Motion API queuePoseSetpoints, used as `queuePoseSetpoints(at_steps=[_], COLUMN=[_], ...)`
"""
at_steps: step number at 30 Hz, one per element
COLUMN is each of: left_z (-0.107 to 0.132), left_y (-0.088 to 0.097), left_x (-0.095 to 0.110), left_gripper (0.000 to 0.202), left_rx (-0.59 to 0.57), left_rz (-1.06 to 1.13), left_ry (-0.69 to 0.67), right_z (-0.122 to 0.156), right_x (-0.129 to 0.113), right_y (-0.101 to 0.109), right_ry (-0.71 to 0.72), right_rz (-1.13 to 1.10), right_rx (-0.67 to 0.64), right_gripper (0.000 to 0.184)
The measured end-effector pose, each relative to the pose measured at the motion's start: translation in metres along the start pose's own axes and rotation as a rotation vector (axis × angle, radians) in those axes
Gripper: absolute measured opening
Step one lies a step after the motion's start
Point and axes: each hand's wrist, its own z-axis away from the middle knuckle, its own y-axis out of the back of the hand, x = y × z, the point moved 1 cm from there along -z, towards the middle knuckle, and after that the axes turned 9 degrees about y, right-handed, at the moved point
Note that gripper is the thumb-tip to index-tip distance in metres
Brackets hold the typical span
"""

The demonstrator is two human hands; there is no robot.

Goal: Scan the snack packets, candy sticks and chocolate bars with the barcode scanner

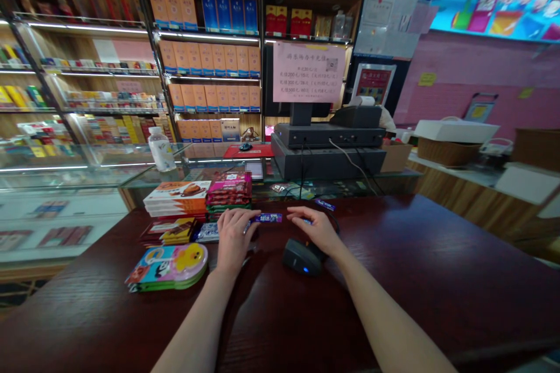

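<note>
My left hand (236,236) is over the dark wooden counter with its fingers closed on a narrow purple pack of gum (270,218), which sticks out to the right from the fingertips. A bit of blue wrapper also shows under its thumb. Facing it, my right hand (318,229) is curled round another small blue-purple pack (307,221), mostly hidden by the fingers. Just beyond it lies one more purple pack (324,204). A black barcode scanner (301,257) with a blue light rests below my right hand.
Left of my left hand are stacked cartoon-covered packs (170,265), chocolate bars (178,231), orange-and-white boxes (175,198) and pink packets (230,187). A cash register (328,151) stands beyond the dark counter (415,280). A bottle (161,150) stands on the glass case.
</note>
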Motion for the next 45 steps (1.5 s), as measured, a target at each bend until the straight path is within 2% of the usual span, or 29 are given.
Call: queuePoseSetpoints(at_steps=[11,19,23,29,35,45], left_z=[0.003,0.002,0.001,0.002,0.001,0.000], left_y=[0.004,0.001,0.002,0.007,0.010,0.006], left_x=[-0.014,-0.023,-0.025,-0.020,-0.016,-0.016], left_gripper=[0.024,0.028,0.028,0.025,0.022,0.023], left_rx=[0.001,0.037,0.061,0.116,0.187,0.169], left_rz=[-0.046,-0.060,-0.053,-0.018,-0.008,0.034], left_ry=[0.101,0.165,0.157,0.082,0.023,-0.033], right_z=[0.006,0.013,0.025,0.043,0.048,0.048], right_x=[0.028,0.013,0.005,0.002,0.006,0.007], right_y=[0.023,0.039,0.045,0.039,0.034,0.032], right_ry=[-0.025,0.006,0.041,0.105,0.188,0.202], right_rz=[0.154,0.250,0.328,0.461,0.497,0.521], right_rx=[0.103,-0.031,-0.048,-0.029,-0.028,-0.003], right_gripper=[0.026,0.023,0.024,0.020,0.018,0.018])
